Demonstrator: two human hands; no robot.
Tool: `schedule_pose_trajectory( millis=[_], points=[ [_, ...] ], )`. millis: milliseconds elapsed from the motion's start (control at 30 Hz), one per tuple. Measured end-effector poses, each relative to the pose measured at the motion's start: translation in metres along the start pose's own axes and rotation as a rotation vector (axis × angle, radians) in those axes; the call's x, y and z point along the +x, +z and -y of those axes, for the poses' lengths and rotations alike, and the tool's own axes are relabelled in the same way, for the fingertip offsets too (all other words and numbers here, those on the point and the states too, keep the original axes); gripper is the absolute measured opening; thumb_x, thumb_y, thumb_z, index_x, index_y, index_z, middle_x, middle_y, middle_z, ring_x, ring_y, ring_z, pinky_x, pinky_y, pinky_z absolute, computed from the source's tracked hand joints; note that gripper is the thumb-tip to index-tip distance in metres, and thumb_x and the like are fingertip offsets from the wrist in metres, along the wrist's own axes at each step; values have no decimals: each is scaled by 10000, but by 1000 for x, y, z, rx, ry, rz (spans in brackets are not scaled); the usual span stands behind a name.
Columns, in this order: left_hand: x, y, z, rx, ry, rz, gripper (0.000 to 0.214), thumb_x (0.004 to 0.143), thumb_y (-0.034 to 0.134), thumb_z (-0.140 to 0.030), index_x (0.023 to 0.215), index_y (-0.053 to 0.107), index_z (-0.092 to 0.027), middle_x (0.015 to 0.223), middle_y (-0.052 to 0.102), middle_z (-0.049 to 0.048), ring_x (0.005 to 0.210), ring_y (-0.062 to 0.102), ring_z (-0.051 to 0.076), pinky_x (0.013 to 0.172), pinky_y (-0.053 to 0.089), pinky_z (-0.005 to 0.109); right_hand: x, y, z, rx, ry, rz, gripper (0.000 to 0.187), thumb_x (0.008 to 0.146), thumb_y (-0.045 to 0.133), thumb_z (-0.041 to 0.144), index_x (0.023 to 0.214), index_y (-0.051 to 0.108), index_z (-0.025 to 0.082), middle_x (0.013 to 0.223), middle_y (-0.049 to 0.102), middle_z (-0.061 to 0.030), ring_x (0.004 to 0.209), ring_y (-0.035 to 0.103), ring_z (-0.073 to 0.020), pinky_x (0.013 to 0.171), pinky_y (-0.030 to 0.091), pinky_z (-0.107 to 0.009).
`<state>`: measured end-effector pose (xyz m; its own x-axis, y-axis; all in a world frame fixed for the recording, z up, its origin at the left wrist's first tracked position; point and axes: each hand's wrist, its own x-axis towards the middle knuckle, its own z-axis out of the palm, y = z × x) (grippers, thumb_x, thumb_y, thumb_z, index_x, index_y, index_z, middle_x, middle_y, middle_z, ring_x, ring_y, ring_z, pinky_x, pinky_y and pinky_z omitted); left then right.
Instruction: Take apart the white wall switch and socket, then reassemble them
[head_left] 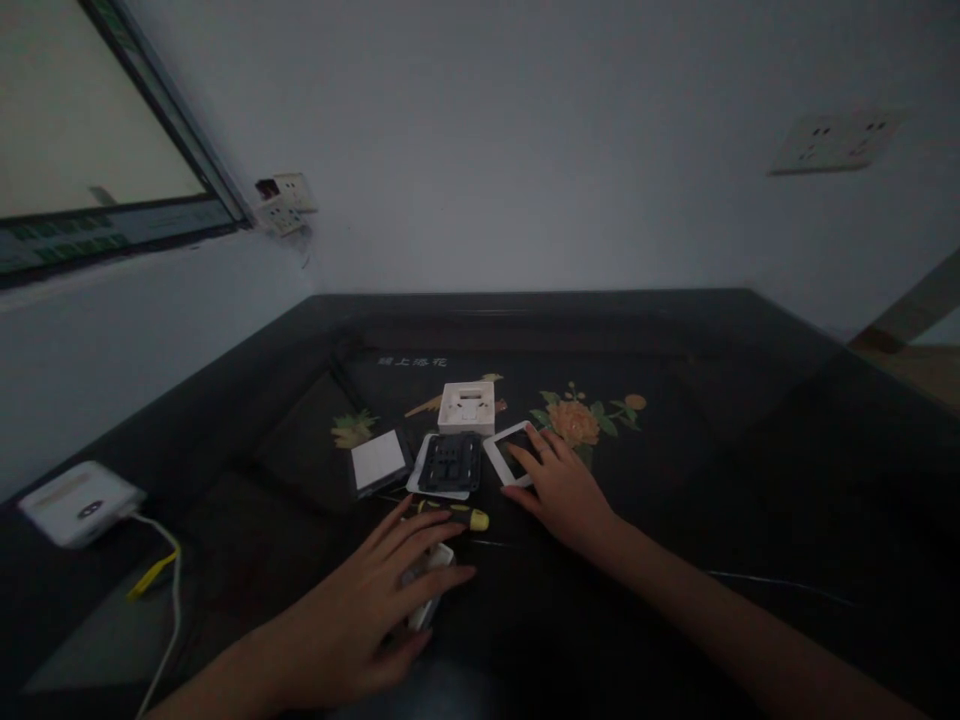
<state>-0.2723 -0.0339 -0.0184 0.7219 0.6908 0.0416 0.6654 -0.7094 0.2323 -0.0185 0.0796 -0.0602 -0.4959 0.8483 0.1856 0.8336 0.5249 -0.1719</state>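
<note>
My left hand (pixel 375 600) lies near the front of the dark table, fingers stretched over a small white part (pixel 429 590) that it covers and touches. A yellow-handled screwdriver (pixel 457 516) lies just beyond its fingertips. My right hand (pixel 559 490) rests flat with spread fingers on a white frame plate (pixel 504 455). Left of that frame sits a dark switch module on a white base (pixel 448 463), a white switch cover (pixel 377 461) and, behind them, a white mounting box (pixel 466 406).
The dark table (pixel 712 420) carries a flower print (pixel 577 420). A white device (pixel 79 503) with a white cable (pixel 171 590) sits at the left edge. Wall sockets show at the back left (pixel 285 203) and upper right (pixel 836 140). A window is at upper left.
</note>
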Motion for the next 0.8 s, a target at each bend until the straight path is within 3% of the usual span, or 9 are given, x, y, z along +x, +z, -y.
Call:
schedule_pose_trajectory(
  millis=[300, 533, 667, 800],
  points=[
    [-16, -14, 15, -79, -29, 96, 931, 638, 475, 22, 1482, 370, -357, 1501, 488, 43, 1444, 399, 276, 1189, 184, 687, 7, 8, 5, 0, 40, -29, 549, 913, 618, 466, 1350, 588, 135, 1492, 470, -241, 1360, 461, -398, 1097, 387, -561],
    [-21, -6, 20, -22, 25, 25, 871, 689, 465, 17, 1481, 366, -333, 1493, 488, 66, 1448, 383, 268, 1193, 157, 689, 11, 7, 8, 67, 33, -55, 563, 927, 586, 498, 1358, 582, 136, 1506, 450, -240, 1369, 436, -425, 1092, 368, -627],
    [-26, -7, 32, 19, 63, -1, 884, 679, 478, 26, 1490, 369, -309, 1498, 482, 81, 1443, 381, 278, 1205, 167, 668, -9, -4, -3, 144, -12, -69, 465, 946, 574, 447, 1313, 612, 166, 1471, 507, -187, 1377, 448, -354, 1100, 419, -550],
    [-36, -18, 40, 36, 31, 21, 874, 690, 463, 47, 1490, 380, -295, 1529, 440, 84, 1473, 319, 307, 1185, 225, 679, -50, -23, -19, 224, -40, -72, 371, 956, 560, 384, 1271, 626, 198, 1437, 535, -157, 1347, 485, -320, 1071, 466, -540]
  ],
)
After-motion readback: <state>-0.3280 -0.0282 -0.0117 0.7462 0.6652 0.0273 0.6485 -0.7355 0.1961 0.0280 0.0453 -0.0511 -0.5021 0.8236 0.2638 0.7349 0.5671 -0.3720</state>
